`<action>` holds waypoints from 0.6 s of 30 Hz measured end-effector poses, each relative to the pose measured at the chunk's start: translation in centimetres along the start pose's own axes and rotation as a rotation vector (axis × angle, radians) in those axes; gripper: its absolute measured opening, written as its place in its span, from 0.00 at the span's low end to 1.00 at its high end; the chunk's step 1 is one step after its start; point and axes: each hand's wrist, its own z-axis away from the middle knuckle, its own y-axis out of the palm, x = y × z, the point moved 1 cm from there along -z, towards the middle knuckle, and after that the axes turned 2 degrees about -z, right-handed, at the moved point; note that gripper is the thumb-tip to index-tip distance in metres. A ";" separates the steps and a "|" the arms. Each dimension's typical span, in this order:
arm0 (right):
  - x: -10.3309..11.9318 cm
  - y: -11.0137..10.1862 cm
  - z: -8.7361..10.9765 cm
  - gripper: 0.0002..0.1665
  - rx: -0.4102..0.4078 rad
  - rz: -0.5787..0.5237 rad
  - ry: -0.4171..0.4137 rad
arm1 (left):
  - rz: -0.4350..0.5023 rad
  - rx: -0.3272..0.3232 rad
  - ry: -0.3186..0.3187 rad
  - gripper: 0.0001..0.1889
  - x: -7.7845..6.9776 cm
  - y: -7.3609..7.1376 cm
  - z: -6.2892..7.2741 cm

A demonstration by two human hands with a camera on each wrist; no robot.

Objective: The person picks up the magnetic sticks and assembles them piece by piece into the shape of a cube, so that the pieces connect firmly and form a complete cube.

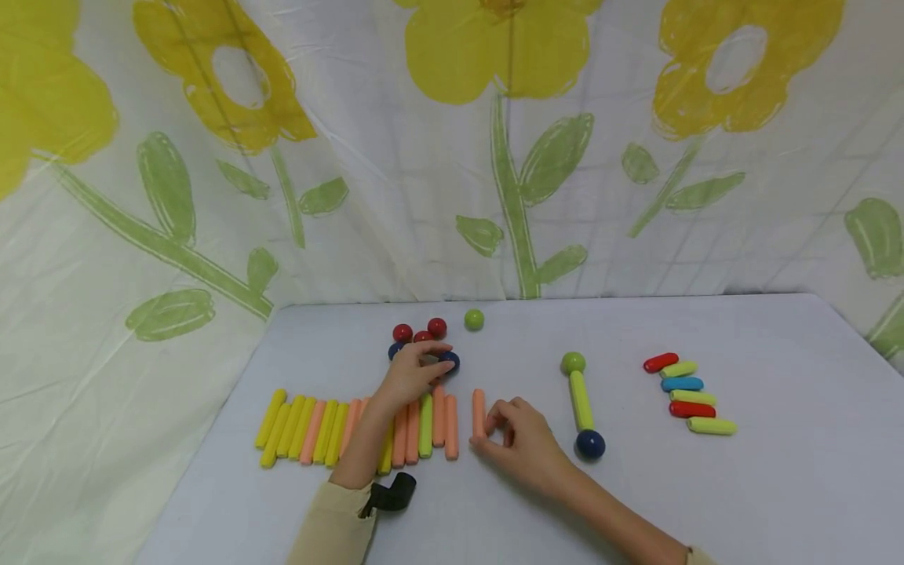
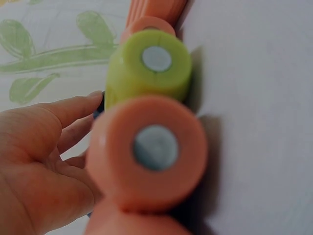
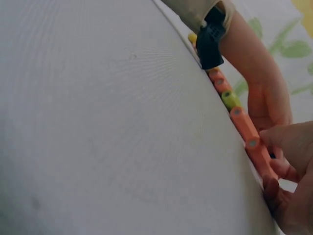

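Note:
My left hand [image 1: 410, 378] reaches over a row of sticks and pinches a dark blue ball [image 1: 449, 362] between thumb and fingers. In the left wrist view only a sliver of dark blue shows behind the sticks, past the left hand [image 2: 44, 156]. My right hand [image 1: 526, 447] pinches the lower end of an orange stick [image 1: 479, 408] lying apart from the row's right end. Nearest in the row is another orange stick [image 1: 452, 428]; close by lies a lime stick [image 1: 426, 428]. Round metal discs show in stick ends in the left wrist view.
Several red balls [image 1: 402, 333] and another dark blue ball [image 1: 395, 350] lie behind my left hand, near a green ball [image 1: 474, 319]. Right of centre, a lime stick [image 1: 581, 400] joins a green ball [image 1: 574, 362] and a dark blue ball [image 1: 590, 444]. Short coloured sticks [image 1: 692, 410] lie farther right.

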 end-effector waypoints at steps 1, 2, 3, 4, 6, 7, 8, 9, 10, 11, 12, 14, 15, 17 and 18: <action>0.0 0.1 0.0 0.16 -0.020 0.002 0.014 | 0.000 -0.001 -0.001 0.16 0.0 0.0 0.0; 0.1 0.1 -0.1 0.18 -0.036 0.008 0.024 | 0.001 -0.001 -0.003 0.16 0.0 0.0 0.0; 0.1 0.2 -0.1 0.18 -0.051 0.014 0.030 | 0.002 -0.002 -0.004 0.16 0.0 0.0 0.0; 0.2 0.2 -0.1 0.17 -0.062 0.017 0.032 | 0.004 -0.002 -0.007 0.16 0.0 0.0 0.0; 0.3 0.2 -0.1 0.16 -0.079 0.014 0.033 | 0.009 -0.002 -0.015 0.16 -0.1 0.1 0.0; 0.4 0.1 -0.1 0.15 -0.087 0.013 0.032 | 0.010 -0.003 -0.017 0.16 -0.1 0.1 0.0; 0.4 0.1 -0.1 0.15 -0.094 0.012 0.031 | 0.009 -0.004 -0.018 0.17 -0.1 0.1 0.0; 0.5 0.0 -0.1 0.15 -0.099 0.010 0.033 | 0.008 -0.005 -0.017 0.17 -0.1 0.1 0.0; 0.5 0.0 -0.1 0.16 -0.104 0.010 0.035 | 0.005 -0.008 -0.014 0.17 -0.2 0.1 0.0; 0.5 -0.1 -0.1 0.16 -0.109 0.010 0.036 | 0.002 -0.011 -0.010 0.17 -0.2 0.1 0.0; 0.6 -0.1 -0.1 0.16 -0.112 0.015 0.036 | -0.003 -0.014 -0.005 0.17 -0.2 0.1 0.0; 0.6 -0.2 -0.2 0.15 -0.119 0.028 0.031 | -0.011 -0.020 0.007 0.17 -0.3 0.1 0.1; 0.6 -0.2 -0.2 0.15 -0.122 0.030 0.022 | -0.013 -0.022 0.012 0.17 -0.3 0.1 0.1; 0.6 -0.1 -0.3 0.14 -0.126 0.044 0.021 | -0.013 -0.021 0.018 0.16 -0.4 0.0 0.1; 0.5 -0.1 -0.3 0.14 -0.125 0.050 0.024 | -0.011 -0.019 0.020 0.16 -0.4 0.0 0.2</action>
